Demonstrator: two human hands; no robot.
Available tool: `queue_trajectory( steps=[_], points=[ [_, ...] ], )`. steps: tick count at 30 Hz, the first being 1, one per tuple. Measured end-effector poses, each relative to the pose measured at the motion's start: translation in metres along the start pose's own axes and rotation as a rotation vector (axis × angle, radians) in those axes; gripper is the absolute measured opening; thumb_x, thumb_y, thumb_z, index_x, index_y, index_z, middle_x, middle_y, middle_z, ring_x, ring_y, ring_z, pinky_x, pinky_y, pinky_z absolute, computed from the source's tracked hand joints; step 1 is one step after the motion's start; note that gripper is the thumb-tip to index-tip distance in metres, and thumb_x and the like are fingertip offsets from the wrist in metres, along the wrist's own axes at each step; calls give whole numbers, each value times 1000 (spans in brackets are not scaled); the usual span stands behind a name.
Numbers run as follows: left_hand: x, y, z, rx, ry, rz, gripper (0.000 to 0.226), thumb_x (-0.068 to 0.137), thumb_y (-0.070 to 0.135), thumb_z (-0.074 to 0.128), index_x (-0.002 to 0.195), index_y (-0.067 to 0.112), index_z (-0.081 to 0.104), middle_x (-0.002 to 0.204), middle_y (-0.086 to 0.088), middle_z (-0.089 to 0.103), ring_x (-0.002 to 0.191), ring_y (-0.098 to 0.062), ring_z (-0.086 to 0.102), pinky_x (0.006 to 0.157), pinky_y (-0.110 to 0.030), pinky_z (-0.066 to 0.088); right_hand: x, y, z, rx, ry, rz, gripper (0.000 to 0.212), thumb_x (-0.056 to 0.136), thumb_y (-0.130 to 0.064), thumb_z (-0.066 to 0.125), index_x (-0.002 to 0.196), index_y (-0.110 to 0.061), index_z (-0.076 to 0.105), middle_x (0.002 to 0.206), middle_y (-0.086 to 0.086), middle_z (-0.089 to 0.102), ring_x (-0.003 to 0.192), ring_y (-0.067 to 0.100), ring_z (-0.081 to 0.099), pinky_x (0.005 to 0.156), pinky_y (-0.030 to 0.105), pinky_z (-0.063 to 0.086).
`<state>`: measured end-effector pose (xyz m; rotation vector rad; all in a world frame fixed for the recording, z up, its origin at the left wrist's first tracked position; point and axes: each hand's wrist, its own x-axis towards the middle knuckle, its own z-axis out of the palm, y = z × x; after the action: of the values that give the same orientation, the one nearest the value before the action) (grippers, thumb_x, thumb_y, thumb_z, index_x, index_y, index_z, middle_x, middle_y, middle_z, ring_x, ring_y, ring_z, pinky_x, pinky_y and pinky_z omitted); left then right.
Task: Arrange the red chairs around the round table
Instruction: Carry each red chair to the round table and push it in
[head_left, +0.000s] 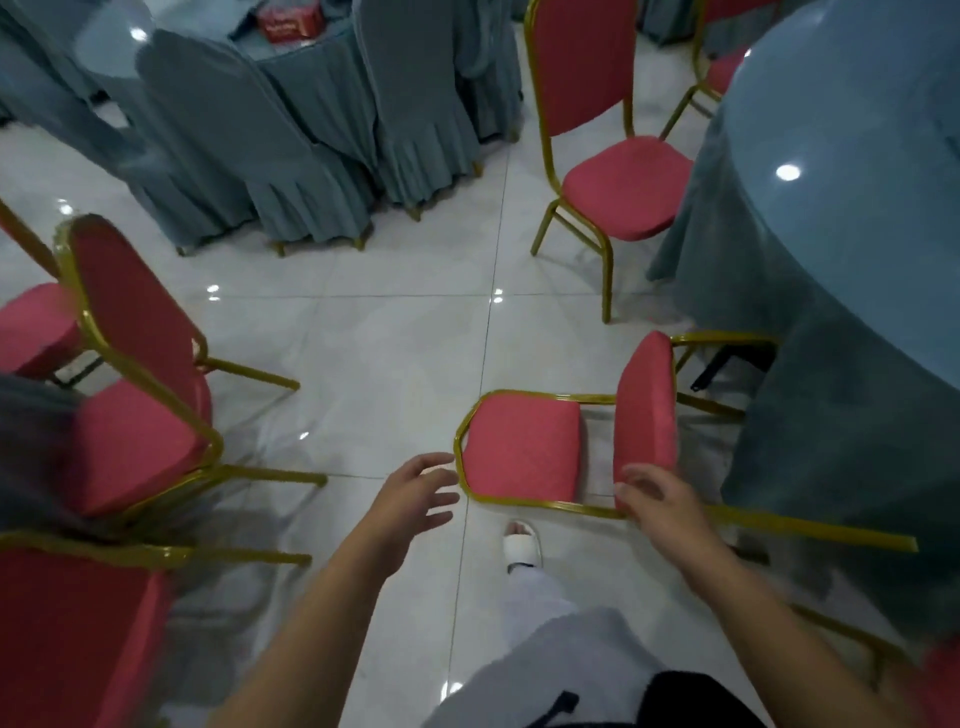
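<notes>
Red chair (519, 452) lies tipped beside round table (831, 156). Left hand (415, 493) spread near backrest; right hand (665, 499) loose-fingered at seat edge.

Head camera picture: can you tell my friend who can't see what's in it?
A red chair lies tipped on its back on the white floor beside the round table. Both open hands reach for it: the left hand by its backrest, the right hand at its seat.

floor (395, 332): white gloss tile, thin grey joints, lamp glare spots (213, 289) | furn, top L: covered chairs (291, 156), grey-blue cloth, gold feet, set against skirted table (311, 57), same cloth | on tbl: red box (291, 23)
</notes>
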<state>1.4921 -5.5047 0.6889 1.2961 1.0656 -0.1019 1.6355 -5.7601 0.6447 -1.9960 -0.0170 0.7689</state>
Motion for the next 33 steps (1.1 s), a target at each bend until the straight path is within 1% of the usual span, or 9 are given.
queue_trajectory(
  steps=[3,6,12,15,17,21,25,28,33],
  points=[
    [44,56,-11,160,-34,-49,22,90,21,66,111,27,69,107,-4,72,99,-22,69,79,-33,58,50,-33,11,56,1,93,23,96,-24,62,119,-21,62,115,0,61,91,7,58,70,24,48],
    [91,107,-10,246,-123,25,21,89,22,67,107,33,70,99,2,74,93,-15,70,79,-31,59,100,-75,22,65,-27,95,33,97,-21,61,129,-16,58,113,-1,57,85,-3,52,61,13,38],
    [179,179,15,282,-215,-19,22,91,7,62,109,18,69,82,1,75,71,-10,69,66,-26,57,174,-142,30,84,42,75,34,94,-21,65,127,-12,61,118,5,61,110,21,59,85,29,48],
    [232,211,23,432,-229,-63,18,92,7,61,107,14,69,92,-9,70,80,-20,65,75,-32,53,190,-151,38,156,100,132,35,94,-24,65,127,-14,62,122,4,60,114,20,58,95,32,47],
    [268,232,27,546,-279,-82,18,93,7,60,108,11,68,94,-11,67,83,-25,61,80,-36,50,190,-149,49,218,189,216,33,94,-25,64,126,-15,62,120,1,58,114,17,57,94,30,46],
    [347,272,48,812,-541,-50,18,96,8,57,112,8,67,96,-14,66,85,-28,61,81,-38,52,184,-138,90,383,452,420,22,93,-29,63,114,-25,62,107,-5,59,92,8,60,88,33,50],
    [433,296,76,1049,-741,-12,21,97,1,54,115,7,62,92,-14,60,75,-24,56,68,-30,44,176,-135,159,559,772,659,37,94,-31,64,128,-18,60,128,7,58,109,20,59,88,29,42],
    [480,307,79,1305,-844,4,22,95,7,60,116,12,62,94,-11,60,78,-22,56,68,-30,44,164,-157,230,766,973,805,35,92,-29,66,125,-15,62,127,10,60,87,13,62,80,28,43],
    [534,313,67,1408,-902,84,22,93,8,61,115,12,65,91,-7,63,76,-19,58,68,-30,47,182,-184,326,940,1029,897,33,90,-32,69,121,-19,63,122,11,62,92,17,60,83,30,42]
  ],
)
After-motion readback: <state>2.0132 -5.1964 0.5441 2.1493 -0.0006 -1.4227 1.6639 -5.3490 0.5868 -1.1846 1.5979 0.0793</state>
